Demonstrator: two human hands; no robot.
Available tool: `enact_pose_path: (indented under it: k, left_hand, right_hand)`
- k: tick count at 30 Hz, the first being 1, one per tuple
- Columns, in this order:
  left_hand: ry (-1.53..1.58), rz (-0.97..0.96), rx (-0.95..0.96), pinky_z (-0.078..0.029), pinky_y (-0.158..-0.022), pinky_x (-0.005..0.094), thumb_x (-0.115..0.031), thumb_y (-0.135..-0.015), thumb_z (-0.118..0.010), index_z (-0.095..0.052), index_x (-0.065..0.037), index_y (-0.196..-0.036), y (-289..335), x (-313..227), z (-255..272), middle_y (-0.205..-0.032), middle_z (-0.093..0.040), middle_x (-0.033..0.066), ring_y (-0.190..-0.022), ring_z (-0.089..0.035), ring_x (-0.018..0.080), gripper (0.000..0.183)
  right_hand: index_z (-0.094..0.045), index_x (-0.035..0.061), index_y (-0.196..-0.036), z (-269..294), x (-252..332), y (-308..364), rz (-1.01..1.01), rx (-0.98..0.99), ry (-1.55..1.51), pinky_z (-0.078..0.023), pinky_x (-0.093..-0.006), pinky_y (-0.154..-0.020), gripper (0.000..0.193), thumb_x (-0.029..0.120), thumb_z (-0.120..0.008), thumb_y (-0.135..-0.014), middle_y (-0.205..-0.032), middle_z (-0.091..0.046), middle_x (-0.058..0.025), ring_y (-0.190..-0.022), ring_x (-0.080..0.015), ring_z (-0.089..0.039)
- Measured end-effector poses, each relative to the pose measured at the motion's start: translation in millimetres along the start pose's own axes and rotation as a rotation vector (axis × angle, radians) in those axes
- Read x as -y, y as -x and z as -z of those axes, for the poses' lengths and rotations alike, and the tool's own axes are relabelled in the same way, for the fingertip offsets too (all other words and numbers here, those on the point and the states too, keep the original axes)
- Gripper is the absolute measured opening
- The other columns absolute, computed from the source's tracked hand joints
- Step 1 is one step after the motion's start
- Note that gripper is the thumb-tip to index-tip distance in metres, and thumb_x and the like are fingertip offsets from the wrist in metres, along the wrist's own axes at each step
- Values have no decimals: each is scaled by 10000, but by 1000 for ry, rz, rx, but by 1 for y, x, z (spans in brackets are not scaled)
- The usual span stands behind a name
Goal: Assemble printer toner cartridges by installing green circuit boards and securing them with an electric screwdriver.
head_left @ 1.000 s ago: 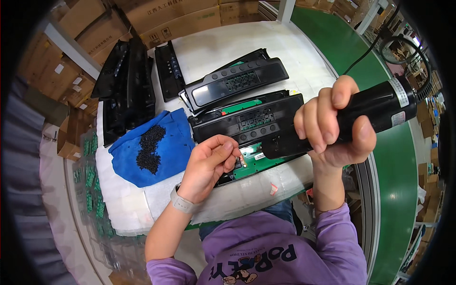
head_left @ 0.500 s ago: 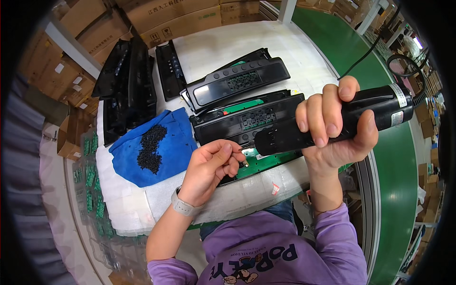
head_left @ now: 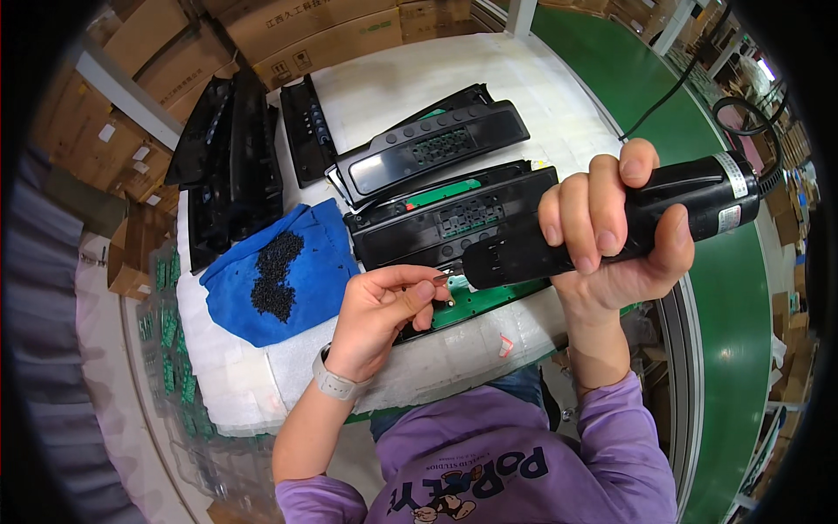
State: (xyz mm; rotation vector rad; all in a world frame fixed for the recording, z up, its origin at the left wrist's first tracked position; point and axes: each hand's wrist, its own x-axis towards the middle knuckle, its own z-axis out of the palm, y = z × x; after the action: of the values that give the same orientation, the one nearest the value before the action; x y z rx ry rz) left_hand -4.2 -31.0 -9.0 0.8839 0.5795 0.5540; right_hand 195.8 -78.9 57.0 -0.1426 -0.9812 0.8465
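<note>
My right hand (head_left: 602, 231) is wrapped round a black corded electric screwdriver (head_left: 698, 196), held nearly level with its tip pointing left. At that tip, the thumb and forefinger of my left hand (head_left: 384, 310) are pinched together by the thin bit (head_left: 450, 274). Whatever they hold is too small to make out. Beneath the tool and fingers lies a green circuit board (head_left: 489, 304), partly hidden by my left hand. Just beyond it is a long black plastic housing (head_left: 393, 237) with round buttons and a grille. A blue cloth (head_left: 231, 306) left of my hand carries a heap of tiny black screws (head_left: 278, 279).
More black housings lie farther back, one with a glossy window (head_left: 384, 170) and others stacked at the left (head_left: 231, 166). The screwdriver's cable (head_left: 676, 96) runs off at upper right. Cardboard boxes (head_left: 323, 35) stand behind the white-covered table (head_left: 384, 65); a green surface (head_left: 738, 349) lies right.
My left fingertips have come up to the bit, and the screwdriver tip has shifted slightly left. The view has moved a little; the housings and cloth appear unmoved.
</note>
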Motion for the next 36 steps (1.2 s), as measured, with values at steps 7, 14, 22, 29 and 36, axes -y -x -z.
enact_pose_path:
  k: [7, 14, 22, 29, 36]
  left_hand:
    - [-32, -10, 2, -413, -510, 206, -106, -841, -609, -611, 13, -970, 1, 3, 2, -817, -636, 125, -543, -500, 100, 175]
    - [-78, -78, 37, -438, -529, 214, -86, -833, -615, -616, -1, -979, 1, 2, 3, -818, -637, 135, -572, -541, 117, 169]
    - [9, -14, -1, -459, -548, 217, -28, -821, -607, -615, 5, -981, 1, 3, 1, -809, -640, 126, -584, -555, 122, 163]
    - [-408, -77, -97, -420, -543, 167, -45, -840, -585, -615, 35, -947, -2, -3, -2, -735, -612, 48, -594, -545, 57, 137]
    - [-265, -21, -102, -389, -548, 174, -81, -869, -556, -609, 30, -938, -2, -1, -4, -711, -575, 23, -583, -473, 45, 141]
  right_hand:
    - [-449, 51, -991, -2, -3, 3, -32, -10, 3, -407, -309, -520, 356, 361, -523, -831, -587, -473, -14, -426, -127, -426]
    - [-445, 59, -991, -3, -4, 6, -41, -13, -2, -407, -311, -525, 353, 363, -523, -832, -588, -473, -13, -429, -129, -428]
    - [-443, 59, -1003, -3, -8, 13, -3, -17, 1, -400, -314, -522, 345, 359, -502, -843, -585, -459, -12, -421, -129, -412]
    - [-442, 10, -984, 17, 17, -5, -235, -27, 236, -364, -266, -479, 306, 285, -486, -857, -577, -428, -7, -424, -102, -409]
    - [-448, -33, -858, 21, 9, -6, -284, -164, 589, -318, -228, -372, 256, 167, -576, -761, -517, -415, -42, -374, -100, -363]
